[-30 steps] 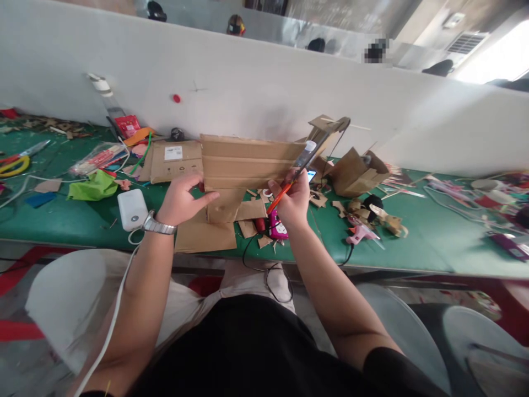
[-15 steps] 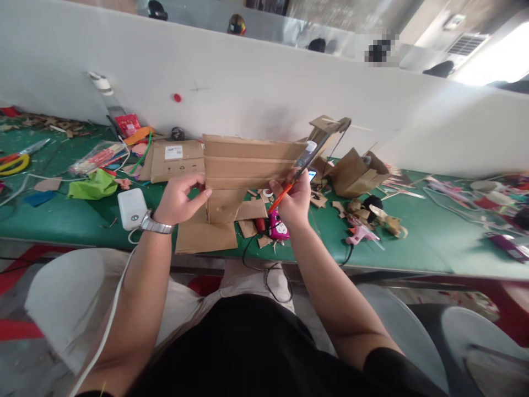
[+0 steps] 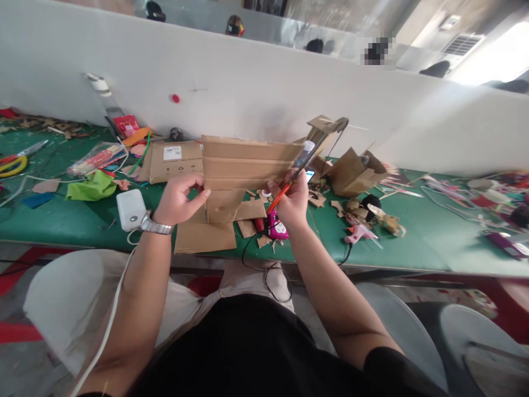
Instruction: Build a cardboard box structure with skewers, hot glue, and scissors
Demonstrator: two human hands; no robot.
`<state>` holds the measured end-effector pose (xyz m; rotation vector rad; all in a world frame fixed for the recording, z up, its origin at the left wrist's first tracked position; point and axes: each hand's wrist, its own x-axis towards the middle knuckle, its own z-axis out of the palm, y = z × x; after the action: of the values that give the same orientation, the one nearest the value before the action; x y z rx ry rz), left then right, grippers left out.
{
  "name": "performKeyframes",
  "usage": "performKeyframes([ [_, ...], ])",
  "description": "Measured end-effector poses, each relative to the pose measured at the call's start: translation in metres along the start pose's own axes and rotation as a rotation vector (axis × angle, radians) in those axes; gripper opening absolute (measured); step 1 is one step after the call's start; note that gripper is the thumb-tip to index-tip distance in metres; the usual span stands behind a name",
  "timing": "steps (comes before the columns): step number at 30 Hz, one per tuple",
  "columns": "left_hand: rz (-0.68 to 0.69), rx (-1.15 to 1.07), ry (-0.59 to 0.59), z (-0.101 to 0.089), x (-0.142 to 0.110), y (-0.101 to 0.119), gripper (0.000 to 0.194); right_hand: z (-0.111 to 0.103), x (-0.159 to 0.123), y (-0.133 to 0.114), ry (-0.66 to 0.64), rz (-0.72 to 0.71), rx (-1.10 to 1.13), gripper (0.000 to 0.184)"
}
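Note:
A brown cardboard sheet (image 3: 250, 160) with crosswise creases stands upright above the table in front of me. My left hand (image 3: 184, 196) is closed at its lower left corner, thumb on the near side and fingertips hidden behind. Near the sheet's right edge, my right hand (image 3: 295, 198) is closed round an orange-handled tool (image 3: 284, 190) with a long dark upper part slanting up and right. Its exact kind is unclear, and so is whether that hand touches the sheet. Below the sheet lie a flat cardboard piece (image 3: 206, 237) and smaller cardboard scraps (image 3: 251, 209).
On the green table (image 3: 413, 226) are a white power bank (image 3: 131, 209), a magenta power strip (image 3: 276, 226), a pink glue gun (image 3: 359, 231), a cardboard box (image 3: 359, 173) and yellow-handled scissors (image 3: 16, 165). A white partition (image 3: 248, 82) rises behind.
My left thumb has drawn in from pointing across the sheet to pressing at its lower left edge. My right hand and the tool have barely moved.

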<state>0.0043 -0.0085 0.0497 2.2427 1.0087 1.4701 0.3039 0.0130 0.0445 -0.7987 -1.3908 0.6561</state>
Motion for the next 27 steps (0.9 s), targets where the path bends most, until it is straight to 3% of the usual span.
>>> performKeyframes([
  [6,-0.076,-0.108,0.086,0.005,-0.004,-0.001,0.009,0.0,0.001,-0.003,0.02,-0.01,0.008,0.046],
  [13,-0.094,-0.066,0.131,0.006,-0.005,-0.004,0.02,0.0,0.003,-0.002,0.001,0.001,0.001,0.048],
  [19,-0.026,0.057,0.072,0.002,-0.001,0.003,0.013,-0.001,0.001,-0.004,0.0,0.023,0.004,0.049],
  [27,0.01,0.089,0.044,0.008,0.003,0.011,0.031,0.001,0.001,-0.007,0.02,0.026,0.023,0.053],
])
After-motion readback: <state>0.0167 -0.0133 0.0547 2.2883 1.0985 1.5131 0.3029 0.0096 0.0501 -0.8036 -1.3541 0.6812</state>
